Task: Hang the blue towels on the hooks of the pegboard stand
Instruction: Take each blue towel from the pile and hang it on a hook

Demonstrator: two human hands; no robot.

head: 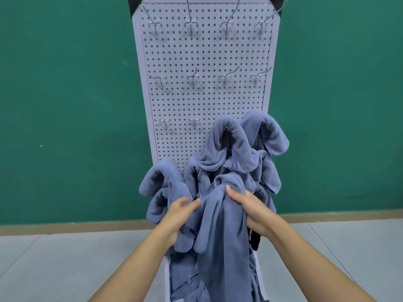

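**Item:** blue terry towel in hand [220, 225]. Lower centre of the frame, in front of the bottom part of the white perforated pegboard stand [205, 51].

**Hold:** the right hand [250, 210] grips the gathered upper part, its fingers [257, 223] curled round the bunch and the thumb laid up over the top fold. The left hand [181, 214] pinches the cloth's left edge, fingers closed on the fabric. Gathering the cloth into a hump likely gives a fold to drop over a hook.

**Orientation:** the long axis runs top to bottom in the frame. The bunched crown points up toward the board and the loose tail falls past the lower edge of the picture.

**Hung blue towels:** two are draped as humps at right of centre [226, 144] and [268, 131]. Another hangs at lower left of the board [157, 179], with more crowded behind the hands. Each is folded over its peg so the weight hangs on both sides, which probably keeps it from sliding off.

**Bare metal hooks:** a row of four near the top [190, 22], a row of four at mid-board [194, 78], and two small ones left of the hung humps [165, 123].

**Judgement:** the lowest rows are largely filled. The two small free hooks seem the nearest places for this cloth.

**Surroundings:** green wall [65, 105]; grey floor [65, 258].
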